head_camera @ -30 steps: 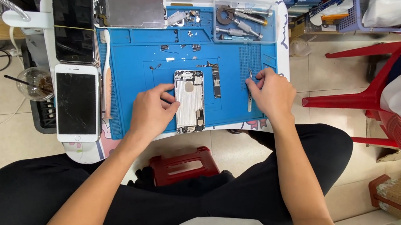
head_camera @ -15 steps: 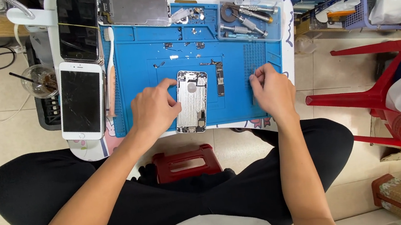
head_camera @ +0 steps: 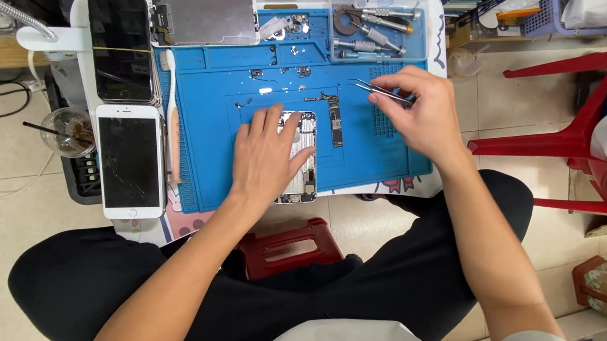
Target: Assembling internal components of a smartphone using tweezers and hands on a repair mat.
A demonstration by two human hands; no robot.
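A: Where is the opened phone housing [head_camera: 301, 159]?

B: Near the middle of the blue work mat [head_camera: 215, 127] on the counter, close to its front edge. The left hand [head_camera: 265, 156] lies flat on it, fingers spread, pinning it down.

A: And the right hand [head_camera: 422, 107]?

B: It pinches a pair of tweezers [head_camera: 380, 92], tips aimed left toward the logic board [head_camera: 335, 120] lying just beside the housing.

A: How should the housing handle?

B: Probably light, stiff and thin, with exposed fragile parts. Hold it by the outer frame edges.

A: Obstructions?

B: Loose small parts are scattered toward the mat's rear edge. A screwdriver tray [head_camera: 371, 29] occupies the rear right corner, a detached screen [head_camera: 206, 18] the rear edge. A white phone [head_camera: 131, 160], a black phone [head_camera: 121, 46] and a toothbrush [head_camera: 172, 117] line the left edge.
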